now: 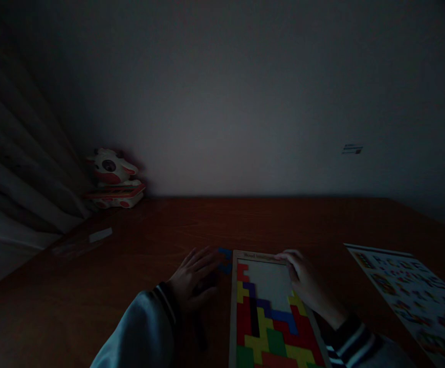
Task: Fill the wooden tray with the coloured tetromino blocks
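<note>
A shallow, rectangular, pale wooden tray (233, 306) is lying face up on a reddish-brown wooden tabletop (161, 220), its long sides running away from the person, probably so that both hands are reaching it easily. Flat, angular puzzle pieces in red, yellow, green and blue (276, 341) are interlocking inside it toward six o'clock, edges apparently keeping one another in line, while the pale floor is showing toward twelve.

Taking the tray as the clock's centre, the bare right hand (305, 281) is bending at one o'clock, fingertips touching the far rim, perhaps steadying it; whether it is truly gripping, I cannot tell. The bare left hand (194, 278) is lying between nine and ten, palm down, fingers and thumb spreading apart, seemingly grasping nothing. Its blurred fingertips are meeting loose, flat blue pieces (226, 260) just outside the tray; actual contact is unclear.

A white printed sheet with colourful figures (418, 291) is lying at three o'clock, presumably staying readable there.
</note>
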`<state>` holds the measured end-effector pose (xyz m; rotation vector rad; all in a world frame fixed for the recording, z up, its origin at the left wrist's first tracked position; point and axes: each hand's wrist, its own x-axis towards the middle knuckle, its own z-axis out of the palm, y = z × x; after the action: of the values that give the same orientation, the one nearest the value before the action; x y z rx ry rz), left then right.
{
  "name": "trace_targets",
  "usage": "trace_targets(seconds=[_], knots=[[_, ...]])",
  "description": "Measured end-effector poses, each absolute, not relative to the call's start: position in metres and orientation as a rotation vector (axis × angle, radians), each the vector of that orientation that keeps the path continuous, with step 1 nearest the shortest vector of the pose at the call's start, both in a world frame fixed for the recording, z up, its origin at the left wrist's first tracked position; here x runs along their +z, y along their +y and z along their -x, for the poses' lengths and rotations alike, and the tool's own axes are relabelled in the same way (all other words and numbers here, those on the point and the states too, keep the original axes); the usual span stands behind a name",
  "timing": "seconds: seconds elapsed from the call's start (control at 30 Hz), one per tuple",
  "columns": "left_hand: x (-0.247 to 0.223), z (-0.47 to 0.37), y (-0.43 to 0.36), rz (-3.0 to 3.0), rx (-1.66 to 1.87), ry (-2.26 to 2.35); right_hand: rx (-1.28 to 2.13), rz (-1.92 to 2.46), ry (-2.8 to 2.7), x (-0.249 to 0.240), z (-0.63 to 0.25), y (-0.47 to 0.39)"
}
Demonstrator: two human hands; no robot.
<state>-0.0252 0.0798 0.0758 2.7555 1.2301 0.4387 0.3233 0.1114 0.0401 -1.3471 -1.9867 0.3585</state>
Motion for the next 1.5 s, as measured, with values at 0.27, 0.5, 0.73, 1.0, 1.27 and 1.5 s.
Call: trace_targets(seconds=[0.27, 0.5, 0.73, 1.0, 1.27, 1.5], knots=[[0.078, 0.018, 0.083, -2.826, 0.399, 1.150, 0.371, 1.390, -2.007, 0.042, -0.326, 0.113], [0.080, -0.004, 0.066, -2.895, 0.454, 0.923, 0.354, 1.428, -2.023, 0.042, -0.343, 0.118], [0.080, 0.004, 0.067, -2.838, 0.527, 1.053, 0.349, 1.465, -1.988, 0.036, -0.359, 0.124], [0.075, -0.012, 0.084, -2.839, 0.390, 1.105, 0.365, 1.447, -2.024, 0.048, -0.351, 0.119], [0.082, -0.020, 0.071, -2.844, 0.417, 0.903, 0.134, 1.532, -2.106, 0.056, -0.389, 0.122], [0.077, -0.027, 0.064, -2.835, 0.420, 0.792, 0.173, 1.505, -2.154, 0.025, -0.424, 0.136]])
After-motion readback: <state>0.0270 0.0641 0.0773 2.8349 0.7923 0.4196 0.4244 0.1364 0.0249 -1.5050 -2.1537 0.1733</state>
